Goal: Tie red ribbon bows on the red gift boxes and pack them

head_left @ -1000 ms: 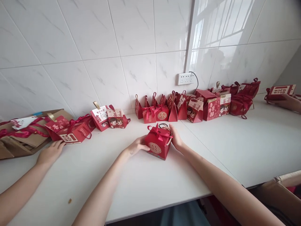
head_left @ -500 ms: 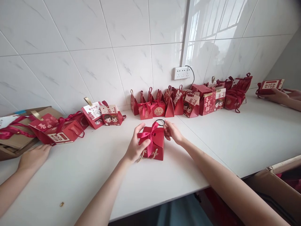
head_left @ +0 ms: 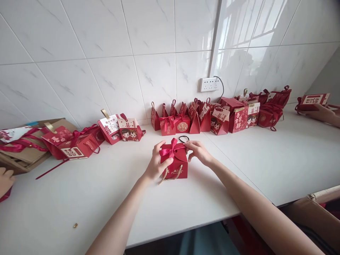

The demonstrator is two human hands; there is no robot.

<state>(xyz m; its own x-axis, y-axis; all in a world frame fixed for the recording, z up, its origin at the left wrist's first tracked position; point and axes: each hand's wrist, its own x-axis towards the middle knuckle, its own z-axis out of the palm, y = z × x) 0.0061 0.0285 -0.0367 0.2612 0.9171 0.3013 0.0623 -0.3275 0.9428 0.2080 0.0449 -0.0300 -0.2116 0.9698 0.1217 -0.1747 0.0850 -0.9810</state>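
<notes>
A small red gift box [head_left: 181,170] stands on the white table in front of me, with gold lettering and a twisted gold cord handle [head_left: 173,179] hanging down its front. A bright pink ribbon bow [head_left: 172,150] is tied on its top. My left hand [head_left: 157,163] grips the box's left side, its thumb pressed on the front below the bow. At the top right corner, my right hand [head_left: 198,151] pinches the ribbon's right tail. A dark cord loop [head_left: 183,139] sticks up behind the box, close to my right fingertips.
Several red gift boxes [head_left: 183,124] line the wall, and more [head_left: 132,129] stand at left beside a cardboard box [head_left: 32,161]. Co-workers' hands show at far left [head_left: 5,181] and far right [head_left: 322,112]. A small gold piece [head_left: 75,225] lies near the front. An open carton [head_left: 316,203] sits lower right.
My right fingers have closed on the ribbon's tail and drawn it out to the right. The co-worker's hand at left has pulled back toward the frame edge with a red item.
</notes>
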